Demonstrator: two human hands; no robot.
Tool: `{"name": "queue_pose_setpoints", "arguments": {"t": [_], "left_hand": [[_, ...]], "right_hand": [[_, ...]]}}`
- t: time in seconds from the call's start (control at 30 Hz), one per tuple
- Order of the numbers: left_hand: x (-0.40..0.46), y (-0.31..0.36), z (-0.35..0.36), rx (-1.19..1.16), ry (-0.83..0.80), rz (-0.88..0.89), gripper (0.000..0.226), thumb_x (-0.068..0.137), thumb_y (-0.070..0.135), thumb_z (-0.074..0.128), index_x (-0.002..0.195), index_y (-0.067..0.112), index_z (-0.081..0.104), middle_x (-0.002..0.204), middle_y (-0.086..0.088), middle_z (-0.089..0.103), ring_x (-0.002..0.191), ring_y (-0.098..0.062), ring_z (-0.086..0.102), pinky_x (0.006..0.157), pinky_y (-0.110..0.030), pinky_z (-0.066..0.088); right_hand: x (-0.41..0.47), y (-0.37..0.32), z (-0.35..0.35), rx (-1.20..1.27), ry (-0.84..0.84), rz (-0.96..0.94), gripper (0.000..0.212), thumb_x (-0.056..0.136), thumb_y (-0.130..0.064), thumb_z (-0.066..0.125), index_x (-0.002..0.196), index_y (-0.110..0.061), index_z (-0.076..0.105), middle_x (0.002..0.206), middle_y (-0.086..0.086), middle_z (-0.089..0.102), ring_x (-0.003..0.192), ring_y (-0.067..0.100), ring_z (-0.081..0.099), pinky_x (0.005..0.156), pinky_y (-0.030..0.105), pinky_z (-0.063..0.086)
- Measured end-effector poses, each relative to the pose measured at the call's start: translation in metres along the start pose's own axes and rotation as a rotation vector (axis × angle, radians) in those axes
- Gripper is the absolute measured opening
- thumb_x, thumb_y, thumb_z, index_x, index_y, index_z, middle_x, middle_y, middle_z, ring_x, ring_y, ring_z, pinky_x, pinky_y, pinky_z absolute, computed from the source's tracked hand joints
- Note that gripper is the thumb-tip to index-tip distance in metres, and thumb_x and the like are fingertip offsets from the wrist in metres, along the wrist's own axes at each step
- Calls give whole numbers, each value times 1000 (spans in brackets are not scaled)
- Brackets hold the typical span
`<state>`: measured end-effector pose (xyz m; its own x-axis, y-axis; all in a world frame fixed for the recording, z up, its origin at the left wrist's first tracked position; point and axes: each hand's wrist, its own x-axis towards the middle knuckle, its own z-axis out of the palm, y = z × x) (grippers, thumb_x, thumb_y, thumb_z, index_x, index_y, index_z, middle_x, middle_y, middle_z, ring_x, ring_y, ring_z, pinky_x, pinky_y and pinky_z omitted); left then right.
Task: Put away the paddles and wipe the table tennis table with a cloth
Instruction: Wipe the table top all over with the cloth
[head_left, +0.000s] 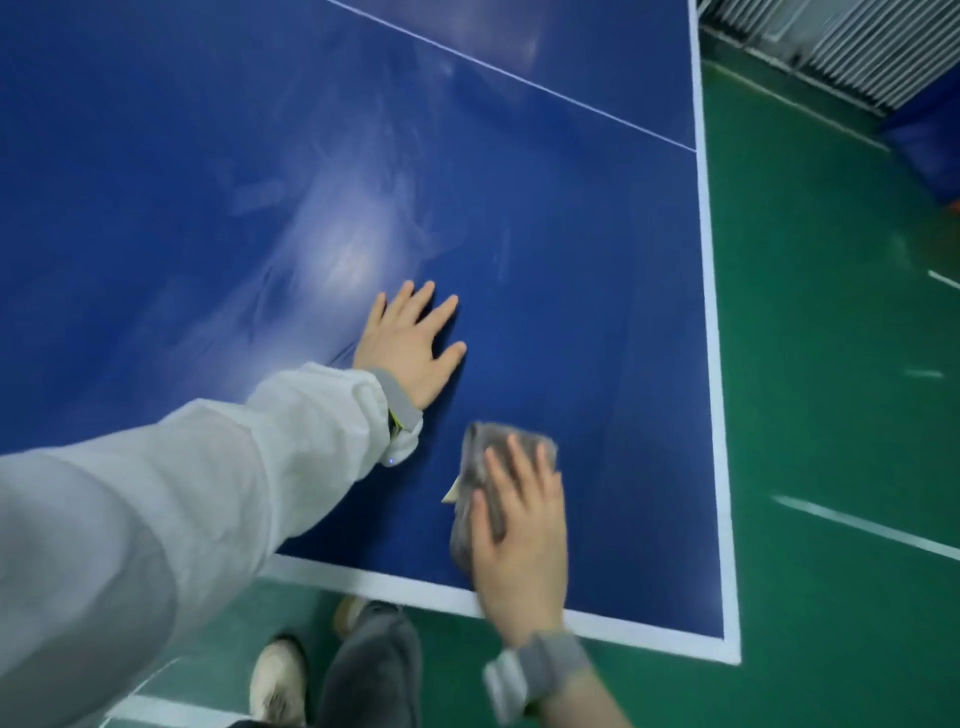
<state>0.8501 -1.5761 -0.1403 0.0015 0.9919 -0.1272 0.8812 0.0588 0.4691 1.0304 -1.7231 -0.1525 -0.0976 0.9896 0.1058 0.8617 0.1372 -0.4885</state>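
Two hands, left hand and right hand, one cloth.

Soft overhead glare on the blue table, motion blur, wide-angle edge warp.

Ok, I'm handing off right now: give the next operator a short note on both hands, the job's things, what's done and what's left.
Left hand: flat and open on the blue table, bracing, holding nothing.
Right hand: pressed flat on the grey cloth, near the table's near right corner.
Paddles: none in view, so whether they are put away cannot be confirmed from here.
Done: wiping is under way; streaky smears show further up the surface.
Left: finish this corner and the rest of the table.
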Motion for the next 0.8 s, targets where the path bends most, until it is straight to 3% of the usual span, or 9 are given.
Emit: {"name": "queue_pose_setpoints", "arguments": {"t": [0.13,0.27,0.47,0.7,0.8], "left_hand": [[-26,16,8,16,-15,-41,60,99,49,39,154,33,23,165,1,10,152,-18,0,122,-40,-9],[-17,35,15,28,15,-46,60,99,49,37,155,31,23,165,1,9,152,-18,-1,122,-37,-9],[44,77,27,50,18,-17,59,100,50,31,155,33,19,166,2,2,152,-17,-7,122,-40,-10],[160,135,45,93,87,-104,58,100,50,27,155,35,16,166,2,-2,152,-18,-9,121,-45,-9],[201,144,54,79,86,-183,60,101,49,24,156,34,8,166,1,-4,151,-18,-10,122,-45,-7]], "right_hand": [[-62,-40,18,-32,1,-25,43,96,-34,49,138,-26,57,155,-10,39,149,20,25,121,41,18],[-39,-18,15,-75,-1,-41,44,96,-34,47,139,-24,56,156,-11,37,147,19,28,119,37,19],[78,78,-22,-53,30,127,52,99,-43,31,144,-25,48,155,-18,27,150,16,17,121,37,12],[266,146,-41,-70,11,83,52,98,-43,33,145,-25,47,157,-8,34,149,15,16,123,35,11],[359,167,-37,-82,18,9,53,95,-39,36,142,-20,52,154,-2,40,146,22,24,121,40,18]]}}
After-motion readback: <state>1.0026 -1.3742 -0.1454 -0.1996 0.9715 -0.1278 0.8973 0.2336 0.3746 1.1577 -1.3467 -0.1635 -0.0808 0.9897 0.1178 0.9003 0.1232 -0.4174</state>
